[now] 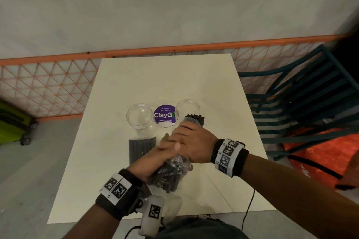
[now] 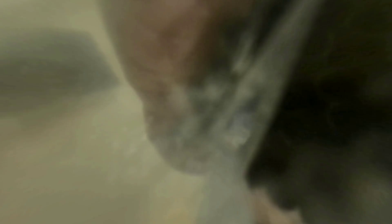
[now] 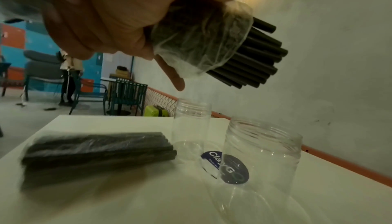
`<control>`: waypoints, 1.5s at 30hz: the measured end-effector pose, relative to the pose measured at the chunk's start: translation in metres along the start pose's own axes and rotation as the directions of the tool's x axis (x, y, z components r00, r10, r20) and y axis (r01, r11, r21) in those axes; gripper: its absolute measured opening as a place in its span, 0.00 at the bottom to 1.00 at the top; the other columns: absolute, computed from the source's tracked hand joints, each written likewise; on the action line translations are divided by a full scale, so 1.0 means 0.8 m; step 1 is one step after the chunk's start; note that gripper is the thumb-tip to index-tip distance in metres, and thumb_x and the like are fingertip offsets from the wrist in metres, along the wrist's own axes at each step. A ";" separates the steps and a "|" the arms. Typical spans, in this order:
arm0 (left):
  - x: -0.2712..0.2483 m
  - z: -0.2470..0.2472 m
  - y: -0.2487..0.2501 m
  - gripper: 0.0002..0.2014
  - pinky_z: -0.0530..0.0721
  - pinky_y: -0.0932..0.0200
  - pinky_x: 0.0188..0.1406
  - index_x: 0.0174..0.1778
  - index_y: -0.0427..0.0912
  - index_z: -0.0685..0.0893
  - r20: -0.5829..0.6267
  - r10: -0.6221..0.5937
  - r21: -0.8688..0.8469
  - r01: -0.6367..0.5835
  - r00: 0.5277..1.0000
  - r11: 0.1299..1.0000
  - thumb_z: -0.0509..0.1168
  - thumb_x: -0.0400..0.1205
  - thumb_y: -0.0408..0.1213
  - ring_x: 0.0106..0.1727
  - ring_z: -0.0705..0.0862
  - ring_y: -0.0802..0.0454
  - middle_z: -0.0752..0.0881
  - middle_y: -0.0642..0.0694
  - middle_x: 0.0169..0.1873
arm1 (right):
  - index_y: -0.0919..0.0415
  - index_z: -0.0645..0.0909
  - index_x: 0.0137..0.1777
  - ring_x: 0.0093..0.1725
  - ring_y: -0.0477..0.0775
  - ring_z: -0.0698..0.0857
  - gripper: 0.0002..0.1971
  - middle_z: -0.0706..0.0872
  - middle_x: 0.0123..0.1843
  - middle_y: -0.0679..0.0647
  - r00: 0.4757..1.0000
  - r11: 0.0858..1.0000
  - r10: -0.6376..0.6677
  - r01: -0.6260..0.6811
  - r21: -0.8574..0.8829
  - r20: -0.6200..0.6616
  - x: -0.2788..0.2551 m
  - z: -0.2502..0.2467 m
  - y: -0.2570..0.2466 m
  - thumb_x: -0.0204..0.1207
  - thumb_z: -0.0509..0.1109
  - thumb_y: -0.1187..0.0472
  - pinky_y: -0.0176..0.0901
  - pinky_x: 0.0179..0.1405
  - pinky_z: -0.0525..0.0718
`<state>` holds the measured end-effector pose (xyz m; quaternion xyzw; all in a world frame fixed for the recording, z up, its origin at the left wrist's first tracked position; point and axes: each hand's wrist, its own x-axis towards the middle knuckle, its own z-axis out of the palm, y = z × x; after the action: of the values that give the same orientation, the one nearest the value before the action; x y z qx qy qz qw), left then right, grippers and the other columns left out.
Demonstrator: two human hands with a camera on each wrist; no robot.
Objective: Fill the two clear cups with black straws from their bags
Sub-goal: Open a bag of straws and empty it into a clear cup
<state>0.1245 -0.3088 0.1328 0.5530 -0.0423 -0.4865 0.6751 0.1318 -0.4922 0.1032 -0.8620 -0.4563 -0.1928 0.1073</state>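
Two clear cups stand upright on the white table, the left cup and the right cup. Both hands hold one plastic bag of black straws above the table, tilted toward the right cup. My left hand grips the bag's lower part. My right hand grips its open upper end, where bare straw ends stick out above the cups. A second bag of straws lies flat in front of the left cup. The left wrist view is blurred.
A purple round sticker lies on the table between the cups. An orange mesh barrier runs behind the table. A dark slatted chair stands at the right, a green case on the floor at the left.
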 end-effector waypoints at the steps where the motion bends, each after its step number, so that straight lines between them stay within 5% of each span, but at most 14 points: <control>1: 0.000 -0.004 0.004 0.52 0.89 0.49 0.46 0.68 0.23 0.76 0.003 -0.018 -0.124 0.018 1.000 0.992 0.75 0.66 0.68 0.49 0.91 0.33 0.87 0.22 0.54 | 0.55 0.83 0.61 0.50 0.57 0.84 0.14 0.89 0.49 0.52 0.999 1.000 0.019 -0.019 -0.002 -0.037 0.003 0.001 0.005 0.79 0.64 0.54 0.51 0.59 0.76; 3: -0.001 -0.014 0.018 0.57 0.88 0.42 0.47 0.78 0.35 0.71 0.000 -0.057 -0.389 0.052 0.998 0.920 0.71 0.63 0.75 0.56 0.87 0.25 0.80 0.20 0.65 | 0.52 0.80 0.59 0.48 0.56 0.85 0.20 0.90 0.45 0.51 0.986 0.988 0.152 -0.149 0.044 -0.075 0.006 0.001 0.015 0.69 0.75 0.47 0.51 0.56 0.78; 6: -0.004 -0.025 0.047 0.49 0.90 0.47 0.46 0.74 0.39 0.80 0.070 0.003 -0.351 0.022 0.998 0.936 0.69 0.66 0.74 0.56 0.89 0.30 0.88 0.29 0.61 | 0.48 0.76 0.59 0.46 0.54 0.86 0.25 0.91 0.46 0.52 0.871 0.855 0.477 -0.430 0.290 -0.116 0.017 -0.014 0.023 0.63 0.75 0.42 0.49 0.51 0.84; 8: -0.004 -0.025 0.059 0.37 0.88 0.54 0.40 0.74 0.44 0.79 -0.055 0.090 -0.162 -0.098 0.994 0.982 0.55 0.81 0.69 0.47 0.93 0.43 0.93 0.40 0.53 | 0.47 0.78 0.51 0.39 0.51 0.86 0.17 0.90 0.40 0.50 0.724 0.714 0.672 -0.577 0.397 -0.156 0.028 -0.024 0.030 0.63 0.72 0.45 0.42 0.41 0.84; 11: 0.001 -0.022 0.057 0.36 0.78 0.55 0.34 0.70 0.56 0.80 -0.261 0.182 -0.001 -0.189 0.948 0.982 0.44 0.76 0.73 0.36 0.89 0.46 0.92 0.38 0.48 | 0.51 0.77 0.37 0.28 0.37 0.81 0.09 0.81 0.30 0.41 0.442 0.470 0.875 -0.679 0.564 -0.197 0.042 -0.031 0.059 0.66 0.76 0.53 0.28 0.33 0.78; 14: 0.003 -0.024 0.038 0.29 0.79 0.56 0.35 0.66 0.57 0.81 -0.331 0.221 0.123 -0.190 0.917 0.974 0.55 0.77 0.69 0.37 0.88 0.49 0.93 0.41 0.47 | 0.52 0.77 0.44 0.38 0.32 0.85 0.15 0.84 0.42 0.42 0.115 0.132 0.990 -0.477 0.869 -0.088 0.047 -0.032 0.096 0.68 0.80 0.69 0.24 0.42 0.82; 17: -0.003 -0.028 0.011 0.26 0.79 0.56 0.38 0.61 0.56 0.83 -0.374 0.192 0.207 -0.120 0.908 0.971 0.67 0.71 0.65 0.38 0.88 0.52 0.93 0.45 0.46 | 0.52 0.80 0.49 0.39 0.30 0.86 0.18 0.86 0.46 0.44 -0.030 -0.011 1.000 -0.298 0.954 0.002 0.049 -0.022 0.122 0.68 0.79 0.74 0.34 0.47 0.87; 19: -0.008 -0.026 -0.009 0.26 0.79 0.56 0.38 0.59 0.54 0.84 -0.407 0.157 0.204 -0.078 0.900 0.976 0.69 0.68 0.63 0.37 0.87 0.53 0.93 0.46 0.44 | 0.59 0.81 0.56 0.44 0.38 0.89 0.20 0.88 0.50 0.49 -0.087 -0.083 0.994 -0.282 0.956 0.061 0.049 -0.009 0.134 0.67 0.79 0.73 0.43 0.52 0.89; 23: -0.016 -0.023 -0.041 0.19 0.81 0.58 0.37 0.59 0.53 0.84 -0.417 0.102 0.219 -0.009 0.903 0.976 0.71 0.76 0.57 0.38 0.88 0.53 0.93 0.45 0.45 | 0.53 0.82 0.52 0.52 0.57 0.89 0.17 0.89 0.50 0.53 -0.142 -0.162 0.982 -0.319 0.934 0.122 0.048 0.014 0.147 0.65 0.79 0.69 0.59 0.60 0.87; 27: -0.027 -0.027 -0.058 0.25 0.81 0.59 0.39 0.59 0.52 0.84 -0.426 0.058 0.179 0.021 0.903 0.984 0.71 0.70 0.60 0.39 0.87 0.54 0.92 0.43 0.46 | 0.58 0.84 0.52 0.45 0.52 0.90 0.16 0.89 0.44 0.51 -0.187 -0.236 0.960 -0.150 0.960 0.207 0.044 0.032 0.152 0.68 0.77 0.74 0.62 0.59 0.87; 30: -0.031 -0.035 -0.062 0.26 0.84 0.56 0.43 0.58 0.51 0.85 -0.451 0.064 0.178 0.019 0.890 0.984 0.72 0.67 0.60 0.39 0.87 0.53 0.92 0.41 0.45 | 0.58 0.84 0.54 0.45 0.49 0.90 0.17 0.90 0.46 0.50 -0.183 -0.245 0.960 -0.196 0.950 0.210 0.029 0.043 0.149 0.68 0.77 0.74 0.60 0.59 0.88; 35: -0.030 -0.044 -0.061 0.19 0.84 0.62 0.40 0.58 0.50 0.84 -0.463 0.086 0.218 0.020 0.882 0.976 0.72 0.74 0.53 0.40 0.88 0.51 0.92 0.39 0.46 | 0.51 0.81 0.51 0.51 0.54 0.89 0.17 0.88 0.48 0.47 -0.110 -0.208 0.978 -0.452 0.867 0.177 0.022 0.050 0.147 0.66 0.81 0.67 0.54 0.60 0.87; 39: -0.026 -0.044 -0.056 0.13 0.85 0.62 0.41 0.59 0.49 0.84 -0.446 0.094 0.251 0.024 0.890 0.968 0.70 0.80 0.47 0.40 0.88 0.52 0.91 0.38 0.46 | 0.56 0.79 0.57 0.55 0.57 0.86 0.20 0.85 0.50 0.49 0.005 -0.111 0.988 -0.686 0.719 0.157 0.022 0.054 0.140 0.67 0.82 0.60 0.54 0.64 0.85; 45: -0.027 -0.048 -0.060 0.14 0.85 0.60 0.44 0.59 0.51 0.83 -0.437 0.112 0.302 0.028 0.892 0.953 0.71 0.80 0.49 0.42 0.89 0.51 0.91 0.41 0.46 | 0.48 0.80 0.56 0.53 0.48 0.87 0.23 0.88 0.51 0.43 0.046 -0.115 0.984 -0.583 0.804 0.174 0.020 0.052 0.130 0.63 0.85 0.56 0.48 0.60 0.85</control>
<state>0.1069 -0.2627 0.0910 0.7452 0.0293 -0.3187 0.5849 0.2359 -0.5241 0.0717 -0.7281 0.2259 -0.0980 0.6397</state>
